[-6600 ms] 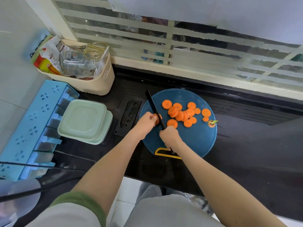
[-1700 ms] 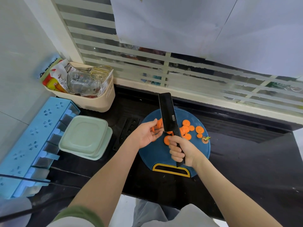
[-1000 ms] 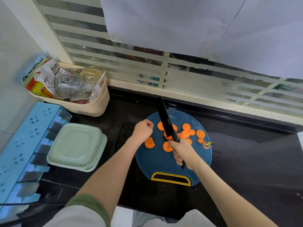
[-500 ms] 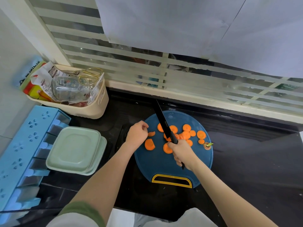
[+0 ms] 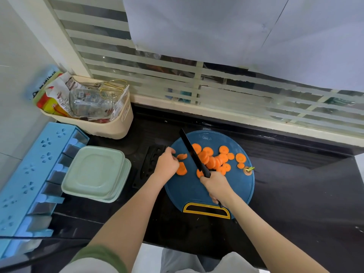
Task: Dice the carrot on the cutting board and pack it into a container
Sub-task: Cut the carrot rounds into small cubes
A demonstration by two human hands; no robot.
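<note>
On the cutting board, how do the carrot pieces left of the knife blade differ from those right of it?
The left pieces are two, lying apart; the right pile holds many more, several overlapping. The left pieces look partly cut down; the right pile is mostly whole rounds. The left pieces lie beside the left hand; the right pile lies across the knife from it. Both are orange slices on the blue cutting board.
</note>
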